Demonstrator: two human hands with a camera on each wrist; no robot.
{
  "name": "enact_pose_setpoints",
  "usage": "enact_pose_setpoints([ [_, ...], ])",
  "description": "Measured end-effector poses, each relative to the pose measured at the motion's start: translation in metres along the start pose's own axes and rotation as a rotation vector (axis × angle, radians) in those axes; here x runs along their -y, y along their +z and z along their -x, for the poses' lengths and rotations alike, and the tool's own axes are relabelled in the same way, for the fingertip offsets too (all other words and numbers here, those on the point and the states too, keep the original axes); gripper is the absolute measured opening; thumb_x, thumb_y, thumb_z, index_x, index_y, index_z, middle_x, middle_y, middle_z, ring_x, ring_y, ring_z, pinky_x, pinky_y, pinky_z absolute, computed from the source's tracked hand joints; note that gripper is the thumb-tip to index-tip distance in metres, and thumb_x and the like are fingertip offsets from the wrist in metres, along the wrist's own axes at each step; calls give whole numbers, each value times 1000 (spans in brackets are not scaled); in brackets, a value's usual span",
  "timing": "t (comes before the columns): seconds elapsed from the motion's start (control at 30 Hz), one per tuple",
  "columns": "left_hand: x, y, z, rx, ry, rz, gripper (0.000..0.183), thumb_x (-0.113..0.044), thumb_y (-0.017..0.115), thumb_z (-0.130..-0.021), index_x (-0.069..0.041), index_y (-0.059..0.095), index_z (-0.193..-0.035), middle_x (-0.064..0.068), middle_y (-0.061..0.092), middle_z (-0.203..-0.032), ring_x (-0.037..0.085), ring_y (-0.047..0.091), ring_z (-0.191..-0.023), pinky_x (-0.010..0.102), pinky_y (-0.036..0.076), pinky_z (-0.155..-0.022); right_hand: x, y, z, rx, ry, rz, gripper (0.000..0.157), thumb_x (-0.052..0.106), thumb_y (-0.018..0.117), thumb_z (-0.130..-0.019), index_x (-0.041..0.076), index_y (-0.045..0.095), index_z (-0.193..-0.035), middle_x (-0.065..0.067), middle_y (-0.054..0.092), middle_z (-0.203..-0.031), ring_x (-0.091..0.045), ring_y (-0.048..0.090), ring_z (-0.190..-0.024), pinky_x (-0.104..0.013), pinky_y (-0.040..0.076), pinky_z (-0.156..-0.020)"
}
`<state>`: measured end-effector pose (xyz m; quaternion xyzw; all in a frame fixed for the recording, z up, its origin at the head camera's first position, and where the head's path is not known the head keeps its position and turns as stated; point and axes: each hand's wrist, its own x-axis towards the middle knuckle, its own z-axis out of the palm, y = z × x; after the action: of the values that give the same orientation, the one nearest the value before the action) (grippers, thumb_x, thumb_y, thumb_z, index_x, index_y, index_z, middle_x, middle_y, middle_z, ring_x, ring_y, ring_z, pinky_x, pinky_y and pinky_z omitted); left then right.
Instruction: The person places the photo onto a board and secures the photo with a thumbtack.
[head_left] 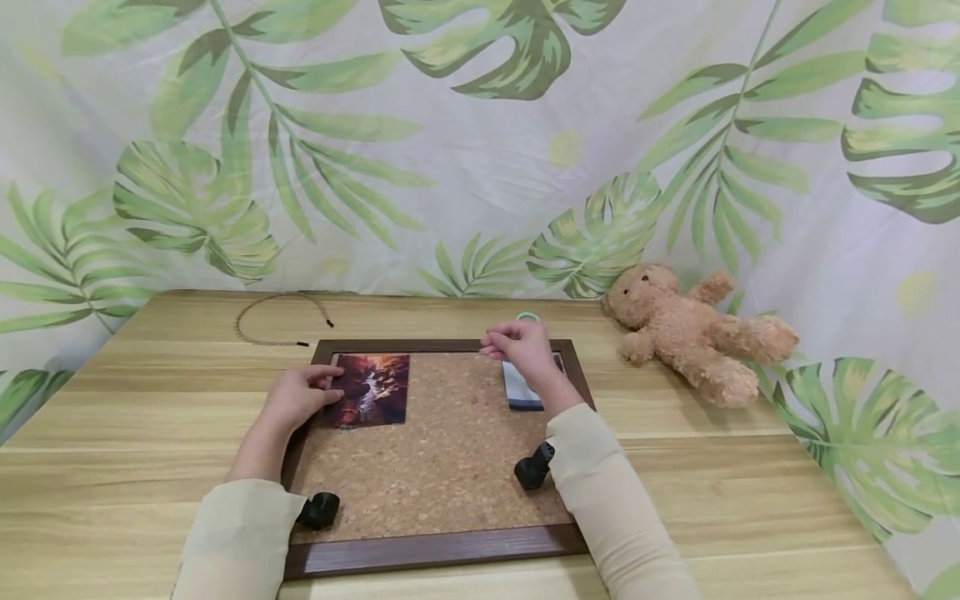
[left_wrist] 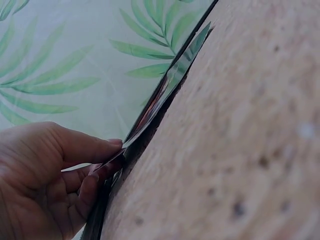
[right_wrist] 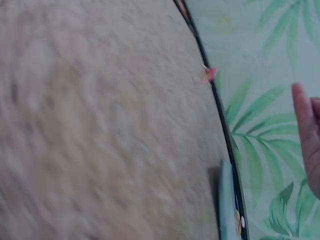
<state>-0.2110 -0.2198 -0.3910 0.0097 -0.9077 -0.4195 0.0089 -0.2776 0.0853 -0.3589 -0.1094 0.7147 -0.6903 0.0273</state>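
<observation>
My left hand point(head_left: 294, 398) pinches the left edge of a dark red and orange picture print point(head_left: 375, 390), thumb on top and fingers beneath. In the left wrist view the print point(left_wrist: 172, 85) bows up along its edge, close over the corkboard point(head_left: 442, 467). The right hand point(head_left: 522, 346) hovers above the board's upper right part, its thumb and fingertips near one another. Nothing shows at its fingertips in the right wrist view. Beneath this hand a second, pale blue and white picture point(head_left: 522, 392) lies partly hidden. A small red pushpin point(right_wrist: 211, 74) shows at the cork's far edge.
A dark brown frame point(head_left: 435, 548) surrounds the cork on the wooden table. Behind it lie a thin chain band point(head_left: 251, 310) and a green ring point(head_left: 528, 317), partly covered by the right hand. A teddy bear point(head_left: 686, 333) lies at the right, before a leaf-patterned cloth point(head_left: 480, 167).
</observation>
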Motion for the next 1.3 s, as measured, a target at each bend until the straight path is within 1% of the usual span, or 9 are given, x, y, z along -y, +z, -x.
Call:
enact_pose_setpoints([
  [0.1,-1,0,0,0,3,-7,38,-6,59,-79,7,52,-114,10,48,-81,22,41,-71,33,33,-60,-3,7,2,40,34,66,18,-7,52,-82,-18,55,-95,-22,61,-79,-24,61,-68,-41,46,-70],
  [0.23,-2,1,0,-1,6,-16,38,-7,59,-79,7,52,-113,10,48,-81,23,41,-71,33,33,-60,-6,8,4,91,64,209,19,0,58,-81,-13,59,-94,-13,62,-75,-24,60,-70,-42,46,-69],
  [0.37,-4,0,1,-3,4,-23,37,-7,60,-79,6,53,-113,11,49,-83,24,41,-73,34,33,-62,-8,4,6,157,90,309,18,3,60,-80,-8,61,-94,-7,61,-75,-28,58,-76,-38,46,-68],
  [0.43,-4,0,2,-3,7,-22,37,-7,60,-79,6,53,-113,12,49,-84,24,42,-74,34,34,-62,-9,2,6,195,90,378,17,2,60,-79,-7,63,-93,-6,61,-77,-24,57,-76,-33,46,-67],
  [0.6,-2,-1,2,4,16,-19,37,-7,60,-79,6,53,-113,12,50,-83,24,42,-73,34,34,-62,-10,1,9,349,32,603,12,1,61,-77,-3,65,-88,-5,62,-77,-10,51,-65,-22,42,-56],
  [0.7,-2,-1,2,8,21,-15,37,-7,60,-79,7,53,-113,10,49,-81,23,41,-71,33,34,-61,-9,3,10,447,21,678,9,3,64,-75,-2,65,-82,-4,61,-70,-9,49,-57,-21,41,-49],
  [0.77,-1,-1,2,9,24,-13,37,-6,60,-79,7,53,-113,9,49,-80,22,41,-70,32,33,-60,-8,5,11,484,26,712,7,4,66,-74,-1,65,-79,-2,59,-65,-9,48,-53,-21,41,-47],
  [1.0,-2,0,3,8,25,-13,37,-7,60,-79,7,53,-113,10,49,-80,23,41,-71,33,33,-60,-6,13,12,488,0,831,6,7,69,-72,4,63,-72,2,56,-60,-9,48,-48,-22,41,-44],
  [1.3,-3,0,3,8,22,-28,38,-8,61,-78,6,53,-113,10,51,-82,23,42,-71,34,34,-61,-8,18,9,539,-79,913,6,2,67,-70,2,62,-67,4,52,-56,-5,43,-47,-16,36,-45],
])
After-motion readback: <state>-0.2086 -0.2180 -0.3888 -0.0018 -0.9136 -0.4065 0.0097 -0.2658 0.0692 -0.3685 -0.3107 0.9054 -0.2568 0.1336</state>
